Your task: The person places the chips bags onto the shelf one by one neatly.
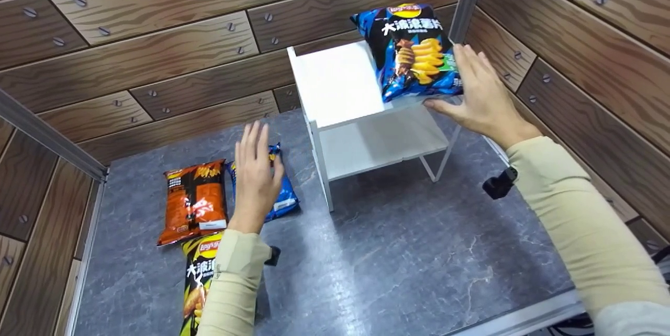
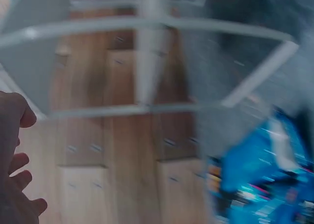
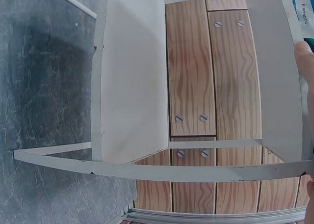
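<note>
A blue-and-black bag of chips point(image 1: 413, 58) lies on the right part of the white shelf's top board point(image 1: 335, 82). Along the bag's right side rests my right hand point(image 1: 484, 98), fingers straight, thumb near the board's front edge. In the right wrist view only a bit of that hand point(image 3: 308, 71) shows at the frame's edge. My left hand point(image 1: 255, 179) is held out with nothing in it, fingers extended. Below it, partly covered in the head view, is a second blue chip bag point(image 1: 282, 197). The left wrist view is blurred.
An orange chip bag point(image 1: 196, 200) lies left of the second blue one on the grey marbled surface point(image 1: 398, 262). A black-and-yellow chip bag point(image 1: 196, 283) is partly behind my left sleeve. The shelf has a lower board point(image 1: 382, 142). Wood-patterned walls point(image 1: 172, 6) enclose the area.
</note>
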`<action>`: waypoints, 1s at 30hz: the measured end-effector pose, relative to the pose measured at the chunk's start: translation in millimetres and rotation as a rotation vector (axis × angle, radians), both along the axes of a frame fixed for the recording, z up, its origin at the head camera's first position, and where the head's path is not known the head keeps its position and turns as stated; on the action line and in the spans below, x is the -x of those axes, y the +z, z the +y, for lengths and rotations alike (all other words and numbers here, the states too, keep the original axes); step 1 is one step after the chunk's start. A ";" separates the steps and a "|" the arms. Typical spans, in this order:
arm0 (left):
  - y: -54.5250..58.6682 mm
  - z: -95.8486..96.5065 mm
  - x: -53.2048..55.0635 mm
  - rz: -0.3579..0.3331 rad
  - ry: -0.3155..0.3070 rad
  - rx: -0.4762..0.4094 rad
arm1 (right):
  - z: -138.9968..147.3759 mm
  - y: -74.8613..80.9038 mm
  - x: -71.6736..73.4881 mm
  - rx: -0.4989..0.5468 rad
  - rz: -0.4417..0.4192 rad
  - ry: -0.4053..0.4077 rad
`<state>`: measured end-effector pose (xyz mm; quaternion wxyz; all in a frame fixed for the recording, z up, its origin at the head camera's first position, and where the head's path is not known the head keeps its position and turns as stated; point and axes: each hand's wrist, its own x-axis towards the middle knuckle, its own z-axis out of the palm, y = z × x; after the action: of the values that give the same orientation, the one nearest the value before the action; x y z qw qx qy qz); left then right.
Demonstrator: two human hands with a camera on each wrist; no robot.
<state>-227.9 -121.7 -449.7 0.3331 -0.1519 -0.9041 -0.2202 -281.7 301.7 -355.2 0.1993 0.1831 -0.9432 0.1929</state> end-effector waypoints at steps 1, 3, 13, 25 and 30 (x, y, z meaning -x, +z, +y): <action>-8.7 -4.5 -0.3 -0.029 0.017 0.003 | -0.2 -0.1 -0.1 0.000 0.003 0.000; -24.9 -12.5 -1.8 -0.079 0.044 0.014 | -0.7 0.0 -0.2 -0.004 0.006 0.001; -76.7 -26.6 -2.5 -0.230 0.084 0.071 | 0.5 -0.4 -1.5 0.006 -0.003 -0.013; -125.9 -14.6 11.6 -0.582 0.187 0.263 | 4.3 -2.2 -0.5 0.002 0.012 -0.031; -142.0 -14.2 9.7 -0.661 0.243 0.275 | -0.4 -3.1 1.2 -0.003 0.027 -0.020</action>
<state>-237.6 -135.9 -591.7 0.0233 -0.0078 -0.9954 -0.0927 -282.9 301.2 -358.3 0.2139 0.1764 -0.9425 0.1869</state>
